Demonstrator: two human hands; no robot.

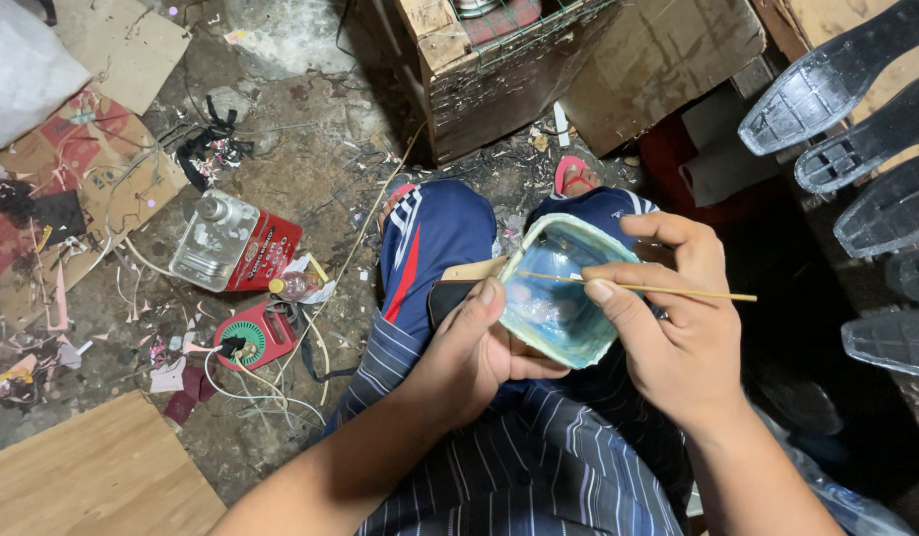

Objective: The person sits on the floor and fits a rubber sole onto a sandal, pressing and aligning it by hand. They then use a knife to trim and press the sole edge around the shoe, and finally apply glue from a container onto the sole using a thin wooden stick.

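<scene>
Both hands [578,337] w/ tub [559,298] & stick [668,290]

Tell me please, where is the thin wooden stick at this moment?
In the head view, the thin wooden stick is right of centre, pinched in the right hand, its tip reaching over the pale blue-green container that the left hand holds above the lap.

Over the lap, the left hand [469,352] gripped a pale turquoise square bowl [562,295]; the right hand [668,318] pinched a thin wooden stick [678,290] across the bowl's rim.
</scene>
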